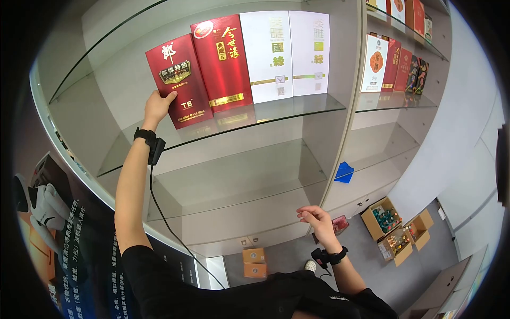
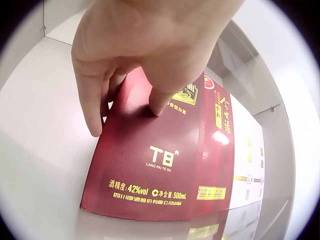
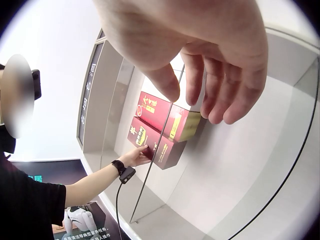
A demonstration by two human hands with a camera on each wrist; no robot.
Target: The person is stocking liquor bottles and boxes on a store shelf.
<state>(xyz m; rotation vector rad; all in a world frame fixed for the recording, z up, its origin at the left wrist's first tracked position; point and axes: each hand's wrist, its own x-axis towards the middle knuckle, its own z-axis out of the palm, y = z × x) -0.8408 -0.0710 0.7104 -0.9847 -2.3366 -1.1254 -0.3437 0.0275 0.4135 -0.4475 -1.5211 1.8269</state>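
My left hand (image 1: 158,110) grips the left edge of a dark red box (image 1: 180,85), thumb on its front face and fingers around the side. This box stands on the upper glass shelf at the left end of a row. Beside it are a brighter red box (image 1: 222,64) and two white boxes (image 1: 265,58). In the left wrist view the thumb presses the dark red box (image 2: 145,165) above its gold lettering. My right hand (image 1: 320,226) hangs in the air before the lower shelves, fingers loosely bent, holding nothing; the right wrist view shows the same hand (image 3: 200,55).
A lower glass shelf (image 1: 244,186) lies below the row. To the right, another cabinet section holds more boxes (image 1: 376,64) and a blue object (image 1: 344,173). On the floor are open cartons (image 1: 396,247) with bottles and two small orange boxes (image 1: 254,263). A cable hangs from the left wrist.
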